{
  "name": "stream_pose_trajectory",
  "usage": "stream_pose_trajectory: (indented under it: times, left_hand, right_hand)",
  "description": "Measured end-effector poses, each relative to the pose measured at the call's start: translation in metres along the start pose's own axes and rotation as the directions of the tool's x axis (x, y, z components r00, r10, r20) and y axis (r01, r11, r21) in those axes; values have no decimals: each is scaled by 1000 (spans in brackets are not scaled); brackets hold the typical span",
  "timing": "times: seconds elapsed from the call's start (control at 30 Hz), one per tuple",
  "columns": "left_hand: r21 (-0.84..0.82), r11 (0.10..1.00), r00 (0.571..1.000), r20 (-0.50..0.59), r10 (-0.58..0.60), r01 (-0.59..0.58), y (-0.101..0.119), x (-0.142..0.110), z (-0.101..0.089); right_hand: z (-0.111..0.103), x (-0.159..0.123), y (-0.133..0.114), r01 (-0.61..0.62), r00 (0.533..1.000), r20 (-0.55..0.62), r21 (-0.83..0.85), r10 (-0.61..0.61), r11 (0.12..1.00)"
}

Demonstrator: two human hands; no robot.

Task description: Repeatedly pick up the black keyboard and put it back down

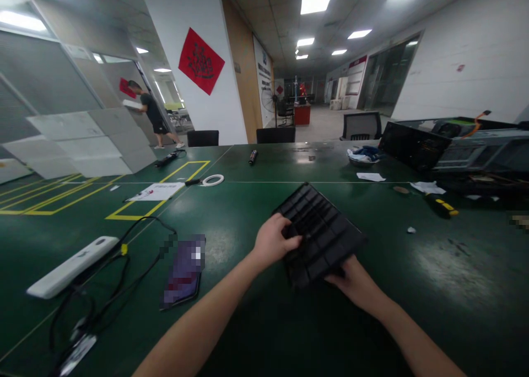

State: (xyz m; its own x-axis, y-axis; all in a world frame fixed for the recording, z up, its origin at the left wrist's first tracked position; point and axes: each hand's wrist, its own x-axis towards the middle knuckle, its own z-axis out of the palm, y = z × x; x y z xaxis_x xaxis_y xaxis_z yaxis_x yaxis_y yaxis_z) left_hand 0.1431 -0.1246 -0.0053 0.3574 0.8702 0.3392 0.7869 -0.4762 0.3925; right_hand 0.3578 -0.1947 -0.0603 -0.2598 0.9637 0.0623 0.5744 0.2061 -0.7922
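Two bare hands, mine, hold a black compartmented tray (320, 231) tilted in front of me over a green table (384, 338); whether its lower edge touches the tabletop, I cannot tell. My left hand (275, 242) grips the tray's left side, thumb and fingers bent over its compartments. My right hand (355, 286) is at the near right corner, partly hidden under the tray, so I cannot tell how its fingers are closed. To the left of my left hand lies a blurred purple phone-like object (184, 272), and farther left a long white bar (74, 267) beside tangled black cables (119, 278). Beyond the tray, a small dark cylinder (253, 156) lies near the table's far edge. At right sits an opened computer case (454, 145), with a yellow-and-black tool (444, 206) in front of it.
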Motion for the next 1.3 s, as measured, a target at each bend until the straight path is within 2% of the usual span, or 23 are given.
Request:
stream_pose_trajectory:
  times: [0.07, 0.13, 0.2, 0.27, 0.3, 0.37, 0.47, 0.53, 0.57, 0.63, 0.7, 0.8, 0.9, 0.97, 1.03, 1.17, 1.23, 1.3]
  left_hand:
    - [98, 979, 982, -83, -172, 180, -29, 18, -21]
    - [210, 905, 928, -139, -346, 369, -67, 35, -43]
    - [299, 784, 839, -147, -525, 543, -107, 45, -62]
    - [361, 643, 726, -168, -667, 675, -144, 48, -75]
    - [382, 576, 672, -194, -714, 723, -160, 47, -78]
    - [405, 494, 606, -220, -764, 769, -186, 42, -81]
    - [410, 469, 579, -202, -790, 783, -206, 35, -80]
    - [415, 473, 582, -187, -791, 777, -206, 35, -81]
    - [428, 482, 598, -192, -778, 765, -201, 36, -82]
    - [467, 524, 666, -213, -715, 712, -184, 38, -83]
    - [504, 596, 757, -207, -619, 625, -159, 37, -81]
    - [514, 731, 875, -86, -476, 448, -113, 19, -64]
    - [480, 835, 943, 49, -330, 267, -76, -15, -37]
    - [443, 872, 955, 101, -280, 209, -65, -36, -21]
    - [415, 884, 953, 111, -283, 214, -63, -49, -12]
    - [392, 887, 946, 108, -306, 242, -72, -55, -8]
    - [388, 891, 949, 109, -296, 233, -75, -54, -9]
    - [389, 893, 952, 108, -287, 225, -77, -53, -8]
  right_hand:
    - [-2, 1, 3, -24, 999, 25, -34, 25, 999]
    - [-4, 0, 5, -68, 996, 48, -54, 71, 996]
    - [-3, 0, 5, -95, 993, 61, -54, 99, 994]
    - [-2, 1, 4, -102, 992, 65, -53, 105, 993]
    - [-1, 1, 3, -103, 992, 64, -53, 106, 993]
    - [-1, 3, 1, -108, 992, 60, -54, 111, 993]
    - [-1, 4, -1, -132, 989, 60, -44, 135, 990]
    - [-2, 3, -2, -153, 986, 69, -32, 155, 988]
    - [-2, 3, -2, -154, 985, 72, -29, 155, 988]
    - [-3, 3, -2, -136, 988, 64, -38, 138, 990]
    - [-3, 3, -1, -108, 993, 51, -48, 111, 993]
    - [-2, 3, 1, -106, 993, 55, -37, 108, 994]
    - [-2, 2, 0, -145, 987, 66, 14, 143, 989]
    - [-5, -1, -5, -162, 986, 51, 30, 160, 986]
    - [-13, -3, -14, -156, 987, 25, 0, 156, 988]
    - [-46, -13, -25, -97, 993, -77, -144, 86, 985]
    - [-68, -23, -14, -78, 989, -143, -246, 44, 966]
    - [-91, -38, 12, -114, 971, -235, -332, 35, 936]
